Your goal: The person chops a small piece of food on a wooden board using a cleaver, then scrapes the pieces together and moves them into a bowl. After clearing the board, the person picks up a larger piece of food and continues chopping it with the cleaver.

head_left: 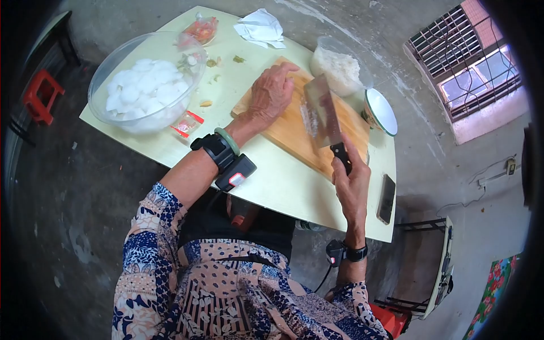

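My right hand grips the black handle of a cleaver, its broad blade tilted over the wooden cutting board. Fine white shreds lie on the board beside the blade, and some cling near it. At the board's far left part rests my left hand, fingers curled in and pressed together, apart from the blade. Whatever is under those fingers, if anything, is hidden.
A large clear bowl of white pieces stands at left, near a red-edged packet. Behind the board are a clear container of white shreds and a green-rimmed bowl. A phone lies near the right edge; a white crumpled sheet lies far back.
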{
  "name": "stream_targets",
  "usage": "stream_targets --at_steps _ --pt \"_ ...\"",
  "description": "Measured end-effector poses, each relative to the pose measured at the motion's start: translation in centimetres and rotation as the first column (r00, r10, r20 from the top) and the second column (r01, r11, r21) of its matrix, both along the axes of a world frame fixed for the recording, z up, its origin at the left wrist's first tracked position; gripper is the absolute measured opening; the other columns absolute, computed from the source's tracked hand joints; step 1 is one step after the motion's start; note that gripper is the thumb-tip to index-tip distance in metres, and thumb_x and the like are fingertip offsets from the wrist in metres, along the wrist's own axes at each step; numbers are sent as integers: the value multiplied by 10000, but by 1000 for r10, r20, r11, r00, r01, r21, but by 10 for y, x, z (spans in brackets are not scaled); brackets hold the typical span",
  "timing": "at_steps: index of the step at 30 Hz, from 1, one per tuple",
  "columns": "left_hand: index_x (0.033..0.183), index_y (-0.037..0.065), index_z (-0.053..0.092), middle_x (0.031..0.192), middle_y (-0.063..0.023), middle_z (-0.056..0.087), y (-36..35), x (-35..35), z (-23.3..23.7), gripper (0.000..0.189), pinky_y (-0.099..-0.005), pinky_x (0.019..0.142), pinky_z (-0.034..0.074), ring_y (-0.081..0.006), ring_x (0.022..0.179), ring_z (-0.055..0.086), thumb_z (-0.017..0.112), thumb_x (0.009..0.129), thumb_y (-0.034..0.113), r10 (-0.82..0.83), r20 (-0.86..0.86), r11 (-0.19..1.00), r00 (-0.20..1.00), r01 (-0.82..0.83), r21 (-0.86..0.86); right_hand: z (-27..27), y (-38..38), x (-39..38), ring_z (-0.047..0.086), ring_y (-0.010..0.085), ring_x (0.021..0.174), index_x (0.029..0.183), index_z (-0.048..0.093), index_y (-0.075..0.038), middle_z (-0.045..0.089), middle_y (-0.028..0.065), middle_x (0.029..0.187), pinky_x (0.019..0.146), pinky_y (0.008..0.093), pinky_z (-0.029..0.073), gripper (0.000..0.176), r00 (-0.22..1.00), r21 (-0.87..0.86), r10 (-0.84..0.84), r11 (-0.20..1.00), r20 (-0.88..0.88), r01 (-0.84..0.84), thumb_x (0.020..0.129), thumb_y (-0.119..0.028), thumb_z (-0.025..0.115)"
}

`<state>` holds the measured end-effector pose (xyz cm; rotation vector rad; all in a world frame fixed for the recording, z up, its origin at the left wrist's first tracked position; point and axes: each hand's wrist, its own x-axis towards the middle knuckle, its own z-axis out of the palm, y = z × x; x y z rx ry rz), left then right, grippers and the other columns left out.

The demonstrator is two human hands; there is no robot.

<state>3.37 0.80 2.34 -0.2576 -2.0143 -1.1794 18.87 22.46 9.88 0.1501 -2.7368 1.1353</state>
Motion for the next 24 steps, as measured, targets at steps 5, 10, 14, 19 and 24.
stream_targets --at_steps 5,10,14,19,24 --pt "1230 80 626 953 -173 679 -1 1 0 288 -485 848 531 -366 925 669 563 950 53 -2 58 1000 998 2 -9 -4 4 -3 541 114 714 1490 565 -19 623 57 861 655 288 453 516 999 -3 22 1000 -49 -22 974 -30 584" --pt "1227 83 630 937 -172 671 0 3 2 286 -486 850 531 -365 916 664 566 949 51 -10 22 1000 1000 11 -7 3 2 0 630 178 835 1479 560 -8 717 169 996 796 330 534 497 999 87 38 996 -25 -36 982 -28 574" --pt "1225 84 634 925 -172 666 -1 1 0 289 -483 842 530 -362 901 660 567 945 47 -6 7 1000 1000 6 -16 -3 4 -2 638 192 850 1475 563 -3 721 171 1009 811 335 534 492 1000 -2 -10 1000 -11 10 983 -27 574" --pt "1228 85 637 907 -173 662 1 1 0 301 -482 833 528 -363 881 658 565 939 44 -4 34 1000 999 4 -9 5 4 -3 620 188 815 1463 571 7 711 159 982 772 325 522 479 998 87 -4 996 59 -2 985 -28 572" --pt "1216 88 642 906 -167 663 1 1 -1 296 -481 831 529 -357 881 659 568 933 41 -6 -1 1000 1000 6 -29 6 4 1 619 190 802 1459 568 12 710 167 959 752 327 511 477 1000 72 -2 997 16 1 984 -26 568"
